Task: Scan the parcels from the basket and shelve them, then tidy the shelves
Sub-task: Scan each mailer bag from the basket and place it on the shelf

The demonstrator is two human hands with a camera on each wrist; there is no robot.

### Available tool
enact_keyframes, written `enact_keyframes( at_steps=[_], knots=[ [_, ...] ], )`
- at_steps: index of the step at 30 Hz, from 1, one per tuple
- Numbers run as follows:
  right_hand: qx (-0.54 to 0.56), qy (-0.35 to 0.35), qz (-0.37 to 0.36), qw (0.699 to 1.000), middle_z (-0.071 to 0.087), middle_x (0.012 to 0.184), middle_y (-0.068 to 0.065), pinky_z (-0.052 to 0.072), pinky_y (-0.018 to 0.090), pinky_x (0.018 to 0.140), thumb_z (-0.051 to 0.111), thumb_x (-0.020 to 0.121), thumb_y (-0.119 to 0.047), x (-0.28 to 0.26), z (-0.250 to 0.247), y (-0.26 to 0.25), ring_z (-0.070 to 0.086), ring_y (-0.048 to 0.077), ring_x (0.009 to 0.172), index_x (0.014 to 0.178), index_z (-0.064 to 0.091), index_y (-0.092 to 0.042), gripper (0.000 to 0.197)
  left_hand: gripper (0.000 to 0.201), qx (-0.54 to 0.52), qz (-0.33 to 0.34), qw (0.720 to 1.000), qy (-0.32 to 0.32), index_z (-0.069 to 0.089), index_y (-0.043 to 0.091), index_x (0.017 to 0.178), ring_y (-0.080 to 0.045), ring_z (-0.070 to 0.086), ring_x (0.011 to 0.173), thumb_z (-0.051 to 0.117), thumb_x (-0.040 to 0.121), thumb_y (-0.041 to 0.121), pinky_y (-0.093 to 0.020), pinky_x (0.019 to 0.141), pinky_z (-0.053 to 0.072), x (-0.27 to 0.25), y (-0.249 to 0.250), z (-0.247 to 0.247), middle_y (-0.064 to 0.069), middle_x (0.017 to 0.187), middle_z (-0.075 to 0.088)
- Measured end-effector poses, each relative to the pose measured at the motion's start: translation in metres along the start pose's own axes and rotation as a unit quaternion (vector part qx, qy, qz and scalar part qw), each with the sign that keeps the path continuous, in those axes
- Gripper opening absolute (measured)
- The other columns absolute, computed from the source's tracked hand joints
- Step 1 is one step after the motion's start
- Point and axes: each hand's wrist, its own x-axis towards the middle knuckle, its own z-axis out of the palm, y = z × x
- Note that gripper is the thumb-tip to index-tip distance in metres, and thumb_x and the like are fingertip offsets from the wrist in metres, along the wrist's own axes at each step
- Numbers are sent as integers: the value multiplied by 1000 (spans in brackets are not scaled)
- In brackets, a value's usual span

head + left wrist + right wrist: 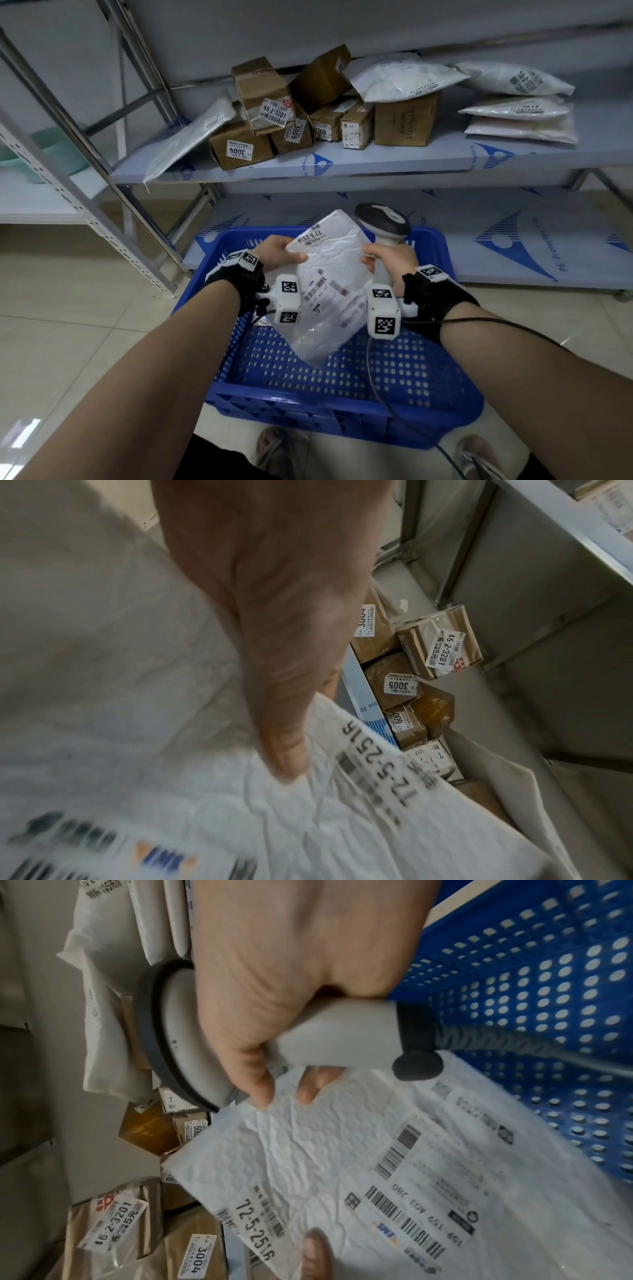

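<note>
I hold a white bubble mailer (329, 284) labelled 72-5-2516 above the blue basket (308, 394), its barcode label facing up. My left hand (284, 251) grips its upper left edge, thumb (274, 669) on top of the mailer (171, 791). My right hand (380, 258) is wrapped round the handle of a grey barcode scanner (383, 222). In the right wrist view its fingertips (263, 1096) also touch the right edge of the mailer (342, 1164) below the scanner (325, 1042). The basket bottom that shows holds no other parcel.
The middle shelf (376, 161) carries several brown boxes (239, 147) and white bags (513, 109) in loose heaps. A lower shelf board (513, 240) lies behind the basket. Another rack (51, 154) stands left. The scanner cable (394, 404) trails over the basket.
</note>
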Motion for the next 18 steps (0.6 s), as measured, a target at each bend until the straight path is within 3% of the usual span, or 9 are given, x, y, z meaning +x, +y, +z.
enact_keyframes(
  at_steps=[4, 6, 9, 11, 13, 16, 18],
  knots=[
    [-57, 23, 17, 998, 62, 61, 12, 49, 35, 65, 68, 77, 3, 4, -8, 5, 56, 20, 53, 64, 62, -1, 15, 11, -40, 16, 997, -62, 73, 15, 91, -28, 67, 87, 74, 81, 20, -43, 86, 54, -1, 1, 2, -15, 99, 72],
    [-62, 44, 26, 997, 58, 56, 10, 47, 33, 61, 66, 76, 2, 6, -11, 4, 52, 19, 49, 60, 60, -2, 18, 17, -54, 18, 998, -36, 72, 13, 94, -29, 66, 86, 76, 79, 21, -44, 85, 54, 3, 0, 0, -17, 101, 71],
    [-25, 79, 35, 996, 55, 47, 6, 45, 27, 51, 65, 76, 1, 12, -14, 1, 49, 13, 37, 57, 56, -3, 22, 36, -79, 6, 995, 64, 67, 10, 110, -28, 64, 94, 77, 78, 22, -43, 91, 53, 6, -9, -8, -17, 111, 66],
    [4, 94, 29, 995, 51, 39, 2, 39, 18, 39, 64, 79, 2, 16, -18, -2, 44, 8, 29, 59, 51, -4, 25, 46, -140, -30, 988, 64, 63, 12, 119, -31, 64, 98, 77, 77, 24, -45, 91, 53, 4, -17, -11, -15, 113, 65],
    [18, 97, 31, 995, 50, 39, 1, 35, 14, 34, 62, 82, 0, 18, -20, -5, 41, 6, 25, 61, 48, -5, 27, 40, -177, -47, 983, 26, 64, 13, 119, -31, 67, 94, 73, 81, 21, -44, 86, 55, 1, -22, -11, -14, 108, 68],
    [15, 122, 24, 992, 45, 29, -4, 33, 11, 31, 62, 84, 1, 18, -22, -10, 38, 4, 23, 65, 49, -8, 24, 12, -216, -42, 975, 18, 66, 8, 100, -18, 68, 67, 64, 89, 13, -30, 62, 58, -1, -21, -9, -11, 90, 68],
    [13, 122, 24, 992, 44, 28, -5, 32, 10, 31, 62, 85, 0, 15, -22, -13, 38, 4, 22, 64, 49, -9, 26, 7, -262, -15, 964, 46, 64, 8, 93, -18, 66, 65, 62, 91, 14, -28, 62, 56, 0, -18, -9, -10, 86, 65]
  ],
)
